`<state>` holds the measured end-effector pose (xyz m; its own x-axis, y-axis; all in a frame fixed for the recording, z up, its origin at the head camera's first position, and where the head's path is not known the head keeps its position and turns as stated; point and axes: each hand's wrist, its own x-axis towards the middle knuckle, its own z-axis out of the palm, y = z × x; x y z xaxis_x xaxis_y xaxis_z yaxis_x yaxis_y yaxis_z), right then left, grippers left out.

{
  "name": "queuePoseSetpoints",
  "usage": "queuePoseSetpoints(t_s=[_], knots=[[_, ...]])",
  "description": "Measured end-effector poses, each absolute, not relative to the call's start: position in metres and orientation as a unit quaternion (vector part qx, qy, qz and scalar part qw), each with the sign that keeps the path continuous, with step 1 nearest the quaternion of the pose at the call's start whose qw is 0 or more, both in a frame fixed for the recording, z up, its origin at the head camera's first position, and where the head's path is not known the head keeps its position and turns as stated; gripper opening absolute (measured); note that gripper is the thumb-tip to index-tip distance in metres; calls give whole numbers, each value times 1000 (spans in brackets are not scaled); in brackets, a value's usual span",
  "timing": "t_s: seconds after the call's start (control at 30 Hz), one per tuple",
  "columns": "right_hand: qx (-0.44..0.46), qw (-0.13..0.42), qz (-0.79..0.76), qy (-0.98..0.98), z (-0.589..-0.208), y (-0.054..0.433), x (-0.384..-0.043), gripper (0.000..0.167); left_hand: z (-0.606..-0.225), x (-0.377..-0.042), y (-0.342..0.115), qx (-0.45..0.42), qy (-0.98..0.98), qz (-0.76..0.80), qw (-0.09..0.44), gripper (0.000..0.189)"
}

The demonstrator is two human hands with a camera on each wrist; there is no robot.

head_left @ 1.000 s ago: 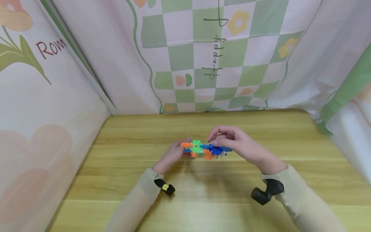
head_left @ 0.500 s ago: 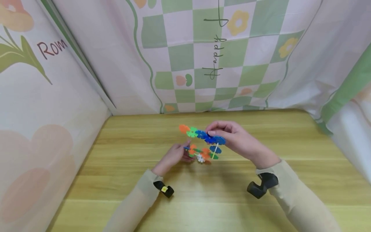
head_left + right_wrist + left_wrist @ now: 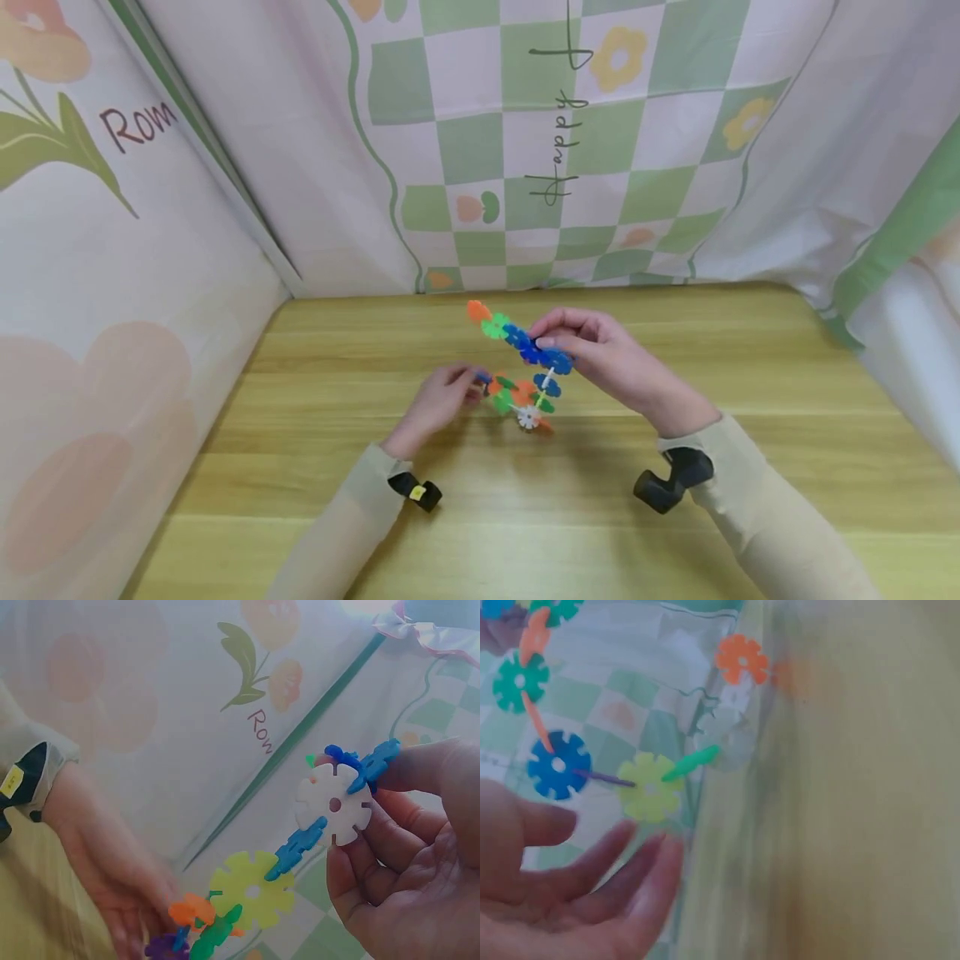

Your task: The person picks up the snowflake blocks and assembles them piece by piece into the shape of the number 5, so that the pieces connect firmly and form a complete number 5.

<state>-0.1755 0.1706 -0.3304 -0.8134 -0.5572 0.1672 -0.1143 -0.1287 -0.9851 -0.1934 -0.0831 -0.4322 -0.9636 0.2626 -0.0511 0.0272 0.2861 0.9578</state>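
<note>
A chain of notched plastic snowflake discs in several colours hangs above the table. My right hand [image 3: 611, 362] pinches it at the dark blue discs [image 3: 531, 350] between thumb and fingers. An orange disc [image 3: 478, 312] and a light green disc [image 3: 496, 326] stick out to the upper left. Below the grip, the chain runs through a white disc [image 3: 335, 804] and a yellow disc [image 3: 253, 891]. My left hand [image 3: 438, 400] is beside the chain's lower left end. In the left wrist view its thumb and fingers are parted, close below a blue disc [image 3: 559, 765] and a yellow-green disc [image 3: 651, 787].
The wooden table [image 3: 300, 467] lies beneath both hands. A white and green checked curtain [image 3: 465, 150] hangs along its back edge, and a printed curtain [image 3: 82, 275] stands at the left. Both wrists carry black camera mounts [image 3: 675, 479].
My right hand has raised the chain's upper part and tilted it, so the lower discs hang down. My left hand has come off the discs and drawn slightly left.
</note>
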Motion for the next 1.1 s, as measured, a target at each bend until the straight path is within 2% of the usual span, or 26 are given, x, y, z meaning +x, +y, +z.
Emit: queuePoseSetpoints(t_s=[0.17, 0.27, 0.57, 0.83, 1.1], knots=[[-246, 146, -697, 658, -328, 167, -174, 13, -419, -189, -86, 113, 765, 631, -60, 25], [-226, 133, -687, 677, -327, 164, -173, 12, -409, -184, -85, 143, 726, 662, -123, 20], [-209, 72, -673, 706, -328, 156, -174, 16, -392, -163, -74, 230, 675, 682, -162, 12], [-250, 45, -648, 718, -329, 148, -173, 20, -382, -159, -69, 254, 666, 657, -245, 27], [-301, 50, -623, 720, -332, 148, -175, 25, -377, -163, -67, 235, 670, 642, -289, 9]])
